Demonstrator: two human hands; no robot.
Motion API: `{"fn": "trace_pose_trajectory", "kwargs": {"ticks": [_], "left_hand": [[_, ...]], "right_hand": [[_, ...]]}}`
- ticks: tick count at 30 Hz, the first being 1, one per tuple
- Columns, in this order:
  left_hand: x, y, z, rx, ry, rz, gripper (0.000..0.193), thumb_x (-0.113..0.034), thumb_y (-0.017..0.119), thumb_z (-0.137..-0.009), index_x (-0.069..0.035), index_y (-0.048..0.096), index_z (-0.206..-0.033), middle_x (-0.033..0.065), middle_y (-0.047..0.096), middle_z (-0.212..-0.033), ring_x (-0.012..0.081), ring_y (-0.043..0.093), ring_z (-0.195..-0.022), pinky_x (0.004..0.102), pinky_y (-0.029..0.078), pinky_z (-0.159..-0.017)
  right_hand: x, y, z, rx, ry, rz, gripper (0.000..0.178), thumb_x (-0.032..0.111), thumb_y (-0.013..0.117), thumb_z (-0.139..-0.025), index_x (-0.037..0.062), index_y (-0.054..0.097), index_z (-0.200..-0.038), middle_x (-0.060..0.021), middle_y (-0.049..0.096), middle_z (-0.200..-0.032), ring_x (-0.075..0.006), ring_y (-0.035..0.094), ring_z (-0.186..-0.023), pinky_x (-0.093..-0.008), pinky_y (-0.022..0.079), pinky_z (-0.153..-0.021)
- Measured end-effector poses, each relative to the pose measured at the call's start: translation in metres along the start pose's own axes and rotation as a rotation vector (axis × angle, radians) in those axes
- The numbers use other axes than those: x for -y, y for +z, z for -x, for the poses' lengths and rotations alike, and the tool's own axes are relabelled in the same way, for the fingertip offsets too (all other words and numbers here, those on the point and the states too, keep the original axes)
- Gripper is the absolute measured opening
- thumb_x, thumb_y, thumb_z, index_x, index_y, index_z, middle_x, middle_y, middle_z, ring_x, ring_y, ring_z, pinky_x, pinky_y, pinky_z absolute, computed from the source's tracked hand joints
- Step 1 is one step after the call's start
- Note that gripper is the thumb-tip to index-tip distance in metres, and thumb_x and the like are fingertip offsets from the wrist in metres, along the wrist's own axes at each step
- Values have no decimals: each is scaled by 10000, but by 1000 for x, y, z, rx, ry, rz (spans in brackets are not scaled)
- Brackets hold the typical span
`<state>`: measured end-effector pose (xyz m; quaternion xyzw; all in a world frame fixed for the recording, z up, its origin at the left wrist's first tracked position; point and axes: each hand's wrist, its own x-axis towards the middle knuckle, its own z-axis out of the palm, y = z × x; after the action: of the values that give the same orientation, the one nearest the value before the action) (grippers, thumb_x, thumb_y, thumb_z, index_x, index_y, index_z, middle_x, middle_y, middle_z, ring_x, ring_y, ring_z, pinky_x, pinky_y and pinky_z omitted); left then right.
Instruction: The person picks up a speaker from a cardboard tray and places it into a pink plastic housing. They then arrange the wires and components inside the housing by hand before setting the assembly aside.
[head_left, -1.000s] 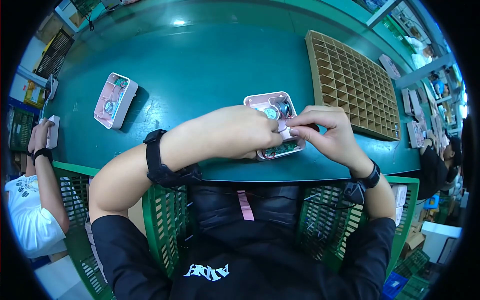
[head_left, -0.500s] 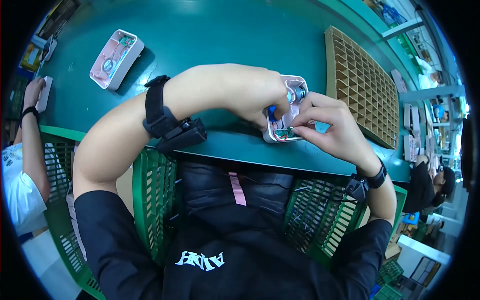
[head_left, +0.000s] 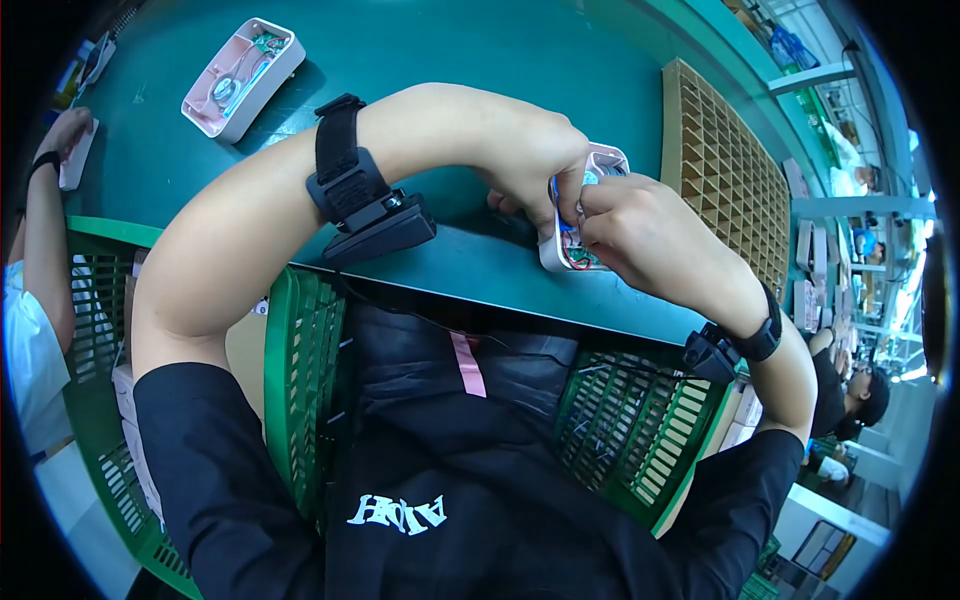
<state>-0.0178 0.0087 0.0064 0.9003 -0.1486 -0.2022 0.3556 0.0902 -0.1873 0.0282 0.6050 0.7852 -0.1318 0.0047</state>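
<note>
A white plastic housing (head_left: 553, 258) with a pinkish inside sits near the table's front edge, between my hands. Its lower end shows red wires and a green circuit board (head_left: 579, 256); a blue part (head_left: 566, 222) lies against its left wall. My left hand (head_left: 535, 160) reaches over from the left, its fingers closed about that wall beside the blue part. With fingers curled together inside the housing, my right hand (head_left: 640, 228) covers much of its middle; whatever its fingertips pinch is hidden.
A similar open housing (head_left: 245, 85) with a round speaker-like part and wires lies at the far left. A cardboard divider grid (head_left: 730, 170) stands on the right. Green crates (head_left: 305, 350) flank my lap. At the left edge, another person's hand (head_left: 70, 130) touches a pale casing.
My right hand has moved up and left from the circuit board end, its fingers now curled closer to my left fingers. In the picture, the other housing has shifted upward.
</note>
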Motion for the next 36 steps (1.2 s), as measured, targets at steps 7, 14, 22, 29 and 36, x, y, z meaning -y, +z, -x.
{"fn": "trace_pose_trajectory", "kwargs": {"ticks": [7,14,22,29,36], "left_hand": [[7,1,-1,14,22,30,257,-147,771,-900,-70,814,-1141,114,795,-867,175,725,-631,321,567,-617],[12,2,-4,54,44,47,221,-153,768,-905,-57,820,-1098,112,789,-845,171,728,-644,323,566,-624],[17,-4,-8,82,91,18,225,-185,760,-917,-68,819,-1100,104,780,-826,177,730,-655,328,562,-647],[34,-47,23,-370,-258,-264,264,-244,763,-884,-111,817,-1106,85,801,-1007,208,767,-841,372,571,-729],[65,-95,77,-405,-1290,-491,476,-396,847,-793,-181,782,-1213,88,784,-1190,303,767,-1034,486,595,-893]], "right_hand": [[8,-2,-9,55,54,124,77,89,774,-791,37,720,-807,-103,664,-884,-332,663,-858,-451,504,-759],[22,2,-14,-28,118,288,57,95,772,-754,78,733,-792,-74,669,-922,-269,634,-951,-396,440,-802],[31,11,-11,-117,115,473,94,63,739,-719,74,719,-810,-54,617,-911,-252,591,-923,-392,424,-792],[44,-16,11,-127,132,240,204,96,794,-760,78,699,-939,-81,583,-933,-285,578,-916,-402,442,-797],[48,0,1,-134,72,112,382,151,840,-763,94,656,-1093,-97,605,-986,-304,608,-980,-401,459,-833]]}}
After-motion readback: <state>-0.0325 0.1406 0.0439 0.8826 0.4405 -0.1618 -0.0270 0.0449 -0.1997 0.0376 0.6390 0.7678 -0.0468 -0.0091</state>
